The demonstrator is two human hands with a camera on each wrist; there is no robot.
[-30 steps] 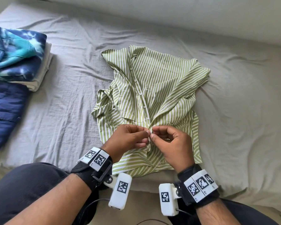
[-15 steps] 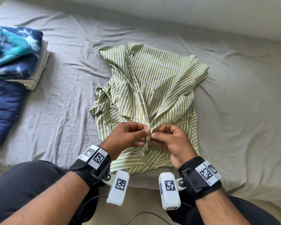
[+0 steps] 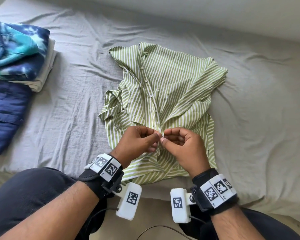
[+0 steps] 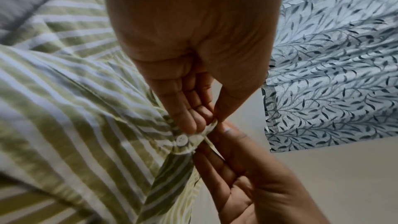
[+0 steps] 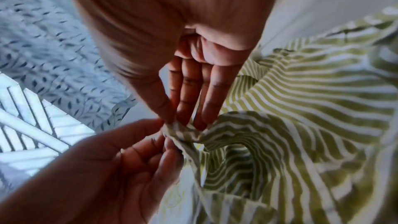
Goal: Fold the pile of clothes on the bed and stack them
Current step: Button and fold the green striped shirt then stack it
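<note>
One striped shirt [image 3: 164,94] is not yet folded.
Its front edge is pinched by left hand [image 3: 137,142] and right hand [image 3: 184,148]; folded clothes [image 3: 16,54] are stacked aside.

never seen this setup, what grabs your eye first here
A green-striped shirt lies spread at the middle of the bed, and the left hand and right hand both pinch its front placket near a button. Folded clothes sit stacked at far left.

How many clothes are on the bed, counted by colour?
Green-and-white striped shirt: 1
Blue tie-dye garment: 1
White folded garment: 1
Navy garment: 1
Total: 4
</note>
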